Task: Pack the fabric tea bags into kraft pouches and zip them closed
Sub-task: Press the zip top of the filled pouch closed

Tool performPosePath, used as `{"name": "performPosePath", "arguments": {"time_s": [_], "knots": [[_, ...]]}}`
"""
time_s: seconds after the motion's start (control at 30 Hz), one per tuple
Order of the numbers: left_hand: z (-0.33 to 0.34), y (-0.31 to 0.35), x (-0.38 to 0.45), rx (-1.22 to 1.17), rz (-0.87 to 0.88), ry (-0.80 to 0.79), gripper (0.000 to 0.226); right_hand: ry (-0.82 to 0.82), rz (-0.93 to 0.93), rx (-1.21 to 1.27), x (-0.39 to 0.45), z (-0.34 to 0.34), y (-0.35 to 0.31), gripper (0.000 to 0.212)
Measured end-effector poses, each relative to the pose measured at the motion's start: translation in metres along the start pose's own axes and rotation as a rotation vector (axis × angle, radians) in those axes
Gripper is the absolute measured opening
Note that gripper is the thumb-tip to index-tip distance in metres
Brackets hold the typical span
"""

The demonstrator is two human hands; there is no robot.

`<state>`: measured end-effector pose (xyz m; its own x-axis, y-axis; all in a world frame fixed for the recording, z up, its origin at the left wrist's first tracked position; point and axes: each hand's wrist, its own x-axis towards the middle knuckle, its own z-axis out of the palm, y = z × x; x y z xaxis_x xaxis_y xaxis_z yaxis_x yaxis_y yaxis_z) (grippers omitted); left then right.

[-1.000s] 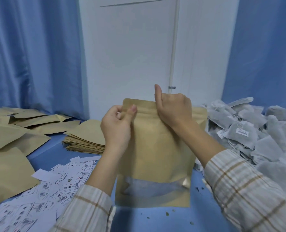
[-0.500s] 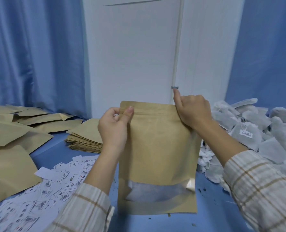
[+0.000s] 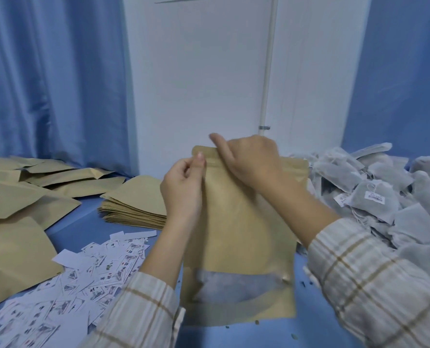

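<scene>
The pouch (image 3: 236,222) stands upright on the counter (image 3: 83,222), tea bags showing grey through its window (image 3: 236,287). Both hands pinch its top strip: the left hand (image 3: 183,187) at the left corner, the right hand (image 3: 251,162) just beside it, thumb up. The pouch looks light, its kraft paper stiff yet easy to crease, so the firm zip strip is likely the best place to hold. More tea bags (image 3: 374,197) lie heaped to the right, soft and limp.
</scene>
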<state>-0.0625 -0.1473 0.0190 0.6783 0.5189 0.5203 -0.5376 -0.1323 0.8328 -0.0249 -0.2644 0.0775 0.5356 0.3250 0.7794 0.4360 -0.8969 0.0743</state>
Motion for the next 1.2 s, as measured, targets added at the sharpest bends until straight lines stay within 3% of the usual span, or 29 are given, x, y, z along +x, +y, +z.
{"name": "performPosePath", "arguments": {"time_s": [0.13, 0.27, 0.37, 0.5, 0.57, 0.67, 0.8, 0.87, 0.93, 1.03, 1.13, 1.2], "knots": [[0.007, 0.002, -0.004, -0.004, -0.109, 0.035, 0.034, 0.057, -0.039, -0.045, 0.008, 0.013, -0.042, 0.050], [0.005, 0.001, -0.006, 0.009, -0.138, -0.053, 0.037, 0.024, 0.044, 0.032, 0.010, 0.019, -0.045, 0.057], [0.008, -0.001, -0.002, -0.075, -0.171, -0.139, 0.060, -0.011, 0.048, 0.075, 0.015, 0.018, -0.051, 0.062], [0.009, 0.000, -0.003, -0.297, -0.041, -0.290, 0.060, 0.019, 0.028, 0.059, 0.016, 0.016, -0.057, 0.056], [0.002, -0.005, -0.010, -0.243, -0.136, -0.425, 0.075, 0.067, 0.104, 0.028, 0.018, 0.012, -0.052, 0.059], [-0.012, -0.013, -0.024, -0.105, -0.232, -0.504, 0.063, 0.071, 0.127, 0.044, 0.021, 0.008, -0.043, 0.066], [-0.015, -0.020, -0.026, -0.097, -0.212, -0.348, 0.019, -0.041, 0.083, 0.360, 0.011, 0.010, -0.030, 0.052], [-0.019, -0.024, -0.022, -0.094, -0.228, -0.233, 0.019, -0.011, 0.032, 0.321, -0.003, 0.017, -0.010, 0.041], [-0.029, -0.031, -0.019, -0.114, -0.263, -0.144, 0.018, -0.021, 0.069, 0.211, -0.022, 0.027, 0.016, 0.053], [-0.049, -0.043, -0.017, -0.158, -0.325, -0.069, 0.015, -0.036, 0.255, 0.224, -0.055, 0.040, 0.050, 0.079], [-0.066, -0.048, -0.012, -0.315, -0.359, 0.035, 0.009, -0.189, 0.544, 0.650, -0.084, 0.052, 0.065, 0.100], [-0.077, -0.049, -0.009, -0.433, -0.382, 0.114, 0.008, -0.404, 0.705, 0.896, -0.100, 0.059, 0.066, 0.094]]}}
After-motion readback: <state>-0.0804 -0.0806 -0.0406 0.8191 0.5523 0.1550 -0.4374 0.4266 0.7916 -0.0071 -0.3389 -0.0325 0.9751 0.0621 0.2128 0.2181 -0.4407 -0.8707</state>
